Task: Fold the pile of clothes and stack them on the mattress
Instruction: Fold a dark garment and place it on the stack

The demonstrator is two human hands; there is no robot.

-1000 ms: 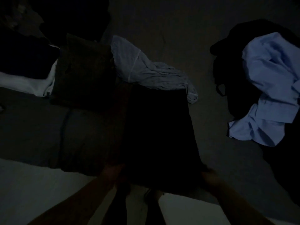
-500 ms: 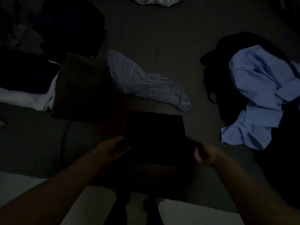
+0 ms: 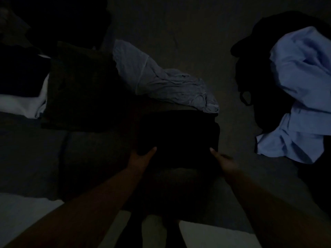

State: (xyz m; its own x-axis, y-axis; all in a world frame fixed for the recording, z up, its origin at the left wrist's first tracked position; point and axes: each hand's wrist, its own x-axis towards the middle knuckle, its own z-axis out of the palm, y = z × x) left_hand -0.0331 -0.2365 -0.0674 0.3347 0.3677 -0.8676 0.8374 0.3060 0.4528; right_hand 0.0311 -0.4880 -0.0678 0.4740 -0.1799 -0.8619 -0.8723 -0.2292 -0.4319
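The room is very dim. A black garment (image 3: 179, 136) lies folded into a short rectangle on the dark mattress (image 3: 179, 24) in front of me. My left hand (image 3: 141, 158) holds its near left corner, thumb on top, the fingers hidden under the cloth. My right hand (image 3: 223, 161) holds the near right corner the same way. A crumpled grey garment (image 3: 161, 81) lies just beyond the black one. A rumpled light blue shirt (image 3: 300, 90) sits at the right on a dark heap (image 3: 265, 97).
At the left is a dark folded garment (image 3: 80, 90), with a white cloth (image 3: 21, 102) beside it under another black piece. The pale floor (image 3: 26, 217) shows along the bottom, at the mattress's near edge.
Both hands lifted the black garment's near edge and carried it away from me, so the long garment is now folded to about half its length.
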